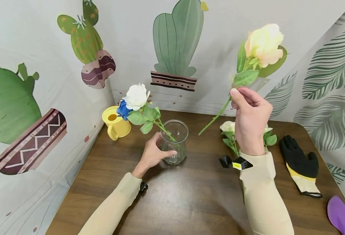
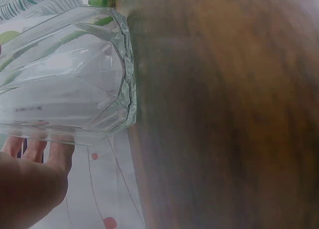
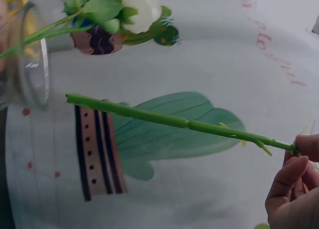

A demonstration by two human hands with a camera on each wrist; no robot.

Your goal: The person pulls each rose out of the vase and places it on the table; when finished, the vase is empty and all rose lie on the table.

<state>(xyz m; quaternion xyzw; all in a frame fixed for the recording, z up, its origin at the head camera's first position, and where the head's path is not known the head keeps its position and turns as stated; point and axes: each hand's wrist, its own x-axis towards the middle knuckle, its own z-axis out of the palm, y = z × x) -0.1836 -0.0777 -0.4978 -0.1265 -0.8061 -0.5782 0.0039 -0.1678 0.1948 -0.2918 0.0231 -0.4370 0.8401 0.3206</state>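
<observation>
My left hand point(image 1: 153, 152) grips a clear glass vase point(image 1: 175, 130) by its side, thumb in front and fingers behind. The vase stands upright on the table, its faceted base showing in the left wrist view. A white rose point(image 1: 136, 97) and a blue rose point(image 1: 123, 110) lean out of it to the left. Raised at the right, my right hand point(image 1: 252, 119) pinches the stem of a pale peach flower point(image 1: 263, 45) between thumb and fingers. Its green stem point(image 3: 149, 115) slants down toward the vase, the lower end apart from the rim.
A yellow watering can point(image 1: 117, 124) stands behind and left of the vase. White flowers point(image 1: 228, 126) lie behind my right wrist, partly hidden. Farther right are a black and yellow glove point(image 1: 300, 163) and a purple shovel blade point(image 1: 340, 214). A printed cloth backdrop point(image 1: 131, 42) borders the wooden table point(image 1: 175, 202).
</observation>
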